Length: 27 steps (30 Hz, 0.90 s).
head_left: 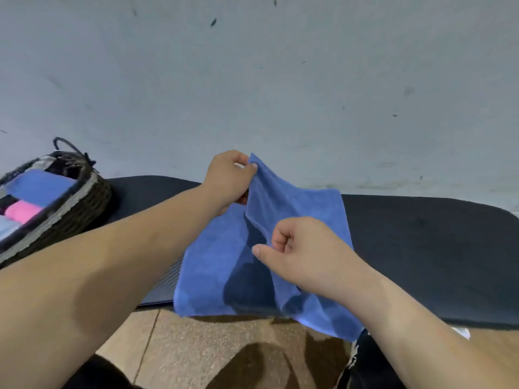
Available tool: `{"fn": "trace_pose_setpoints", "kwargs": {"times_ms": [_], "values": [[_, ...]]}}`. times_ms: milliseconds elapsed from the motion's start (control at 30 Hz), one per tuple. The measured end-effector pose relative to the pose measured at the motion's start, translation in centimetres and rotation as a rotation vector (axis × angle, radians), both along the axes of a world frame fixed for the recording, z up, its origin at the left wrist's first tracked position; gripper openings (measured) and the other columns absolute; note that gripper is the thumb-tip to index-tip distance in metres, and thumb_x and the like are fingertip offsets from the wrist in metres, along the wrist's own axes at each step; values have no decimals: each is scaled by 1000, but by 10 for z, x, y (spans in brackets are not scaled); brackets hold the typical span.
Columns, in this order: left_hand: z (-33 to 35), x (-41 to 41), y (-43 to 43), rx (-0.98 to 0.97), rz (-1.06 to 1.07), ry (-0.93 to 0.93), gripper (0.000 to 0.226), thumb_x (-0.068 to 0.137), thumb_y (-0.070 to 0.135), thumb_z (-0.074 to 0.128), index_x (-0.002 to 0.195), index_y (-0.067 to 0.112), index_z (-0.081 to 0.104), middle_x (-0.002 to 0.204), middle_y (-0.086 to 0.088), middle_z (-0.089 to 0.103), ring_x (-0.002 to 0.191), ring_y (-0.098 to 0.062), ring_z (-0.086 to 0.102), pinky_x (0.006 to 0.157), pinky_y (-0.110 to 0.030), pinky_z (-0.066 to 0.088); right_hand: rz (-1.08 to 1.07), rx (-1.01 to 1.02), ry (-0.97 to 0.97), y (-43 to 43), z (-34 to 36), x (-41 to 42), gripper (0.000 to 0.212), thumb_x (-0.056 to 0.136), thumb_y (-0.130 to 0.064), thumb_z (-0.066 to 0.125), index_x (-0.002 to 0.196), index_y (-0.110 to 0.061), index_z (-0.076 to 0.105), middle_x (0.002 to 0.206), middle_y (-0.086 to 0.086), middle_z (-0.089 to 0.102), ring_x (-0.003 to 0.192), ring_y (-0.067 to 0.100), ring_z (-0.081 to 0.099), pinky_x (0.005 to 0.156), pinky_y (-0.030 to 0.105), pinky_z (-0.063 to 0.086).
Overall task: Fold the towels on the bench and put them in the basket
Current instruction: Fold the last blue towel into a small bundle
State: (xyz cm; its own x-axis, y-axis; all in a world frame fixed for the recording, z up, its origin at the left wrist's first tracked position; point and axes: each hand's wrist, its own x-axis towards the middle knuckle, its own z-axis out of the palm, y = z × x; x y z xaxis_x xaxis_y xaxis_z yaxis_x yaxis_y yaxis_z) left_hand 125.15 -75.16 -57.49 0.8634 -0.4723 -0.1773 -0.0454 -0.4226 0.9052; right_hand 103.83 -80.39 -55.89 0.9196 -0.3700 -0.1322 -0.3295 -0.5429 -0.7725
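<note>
At bench centre, a blue towel [295,209] is pinched at its far top corner by the left hand [229,179], and its raised fold edge by the right hand [300,248], thumb & fingers closed on cloth. Edges should be matched w/ corners aligned before it is laid on the bench [421,248]; basket [81,203], at left, holds folded towels.

Soft, matt cloth is seen in the blue towel [295,209]; the desk [421,248] is padded and matt black, the basket [84,203] roughly woven, the floor [210,346] speckled.
</note>
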Motion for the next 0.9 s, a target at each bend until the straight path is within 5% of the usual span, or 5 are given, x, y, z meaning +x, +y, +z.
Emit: {"fn": "trace_pose_setpoints", "kwargs": {"times_ms": [500, 633, 733, 833, 900], "values": [[-53, 86, 92, 68, 51, -87, 12, 98, 24, 68, 106, 15, 68, 76, -5, 64, 56, -18, 59, 43, -23, 48, 154, 31, 97, 80, -36, 103, 47, 87, -54, 70, 70, -12, 60, 48, -10, 58, 45, 5, 52, 60, 35, 54], [-68, 87, 107, 157, 40, -103, 35, 95, 26, 70, 127, 18, 59, 91, -2, 71, 82, -20, 72, 65, -36, 62, 105, 18, 138, 71, -43, 105, 38, 89, -54, 68, 76, -18, 65, 49, -8, 55, 51, 10, 57, 62, 37, 56], [-61, 84, 120, 226, 41, -139, 39, 93, 26, 70, 129, 19, 60, 96, 1, 71, 89, -20, 72, 79, -43, 64, 40, -258, 158, 49, -42, 100, 30, 92, -54, 63, 80, -25, 65, 67, -10, 61, 67, 9, 60, 69, 36, 56], [-46, 67, 132, 373, 0, -114, 16, 93, 28, 68, 104, 16, 66, 85, -4, 75, 75, -26, 76, 64, -41, 66, -32, -387, 224, 18, -40, 90, 26, 95, -53, 57, 105, -31, 66, 104, -8, 62, 100, 18, 63, 85, 42, 56], [-43, 47, 141, 476, -65, -64, 21, 91, 37, 70, 91, 16, 68, 76, -6, 77, 70, -25, 77, 60, -38, 65, -50, -423, 331, -4, -44, 83, 45, 98, -54, 52, 134, -28, 57, 134, -2, 54, 126, 21, 53, 99, 44, 50]]}}
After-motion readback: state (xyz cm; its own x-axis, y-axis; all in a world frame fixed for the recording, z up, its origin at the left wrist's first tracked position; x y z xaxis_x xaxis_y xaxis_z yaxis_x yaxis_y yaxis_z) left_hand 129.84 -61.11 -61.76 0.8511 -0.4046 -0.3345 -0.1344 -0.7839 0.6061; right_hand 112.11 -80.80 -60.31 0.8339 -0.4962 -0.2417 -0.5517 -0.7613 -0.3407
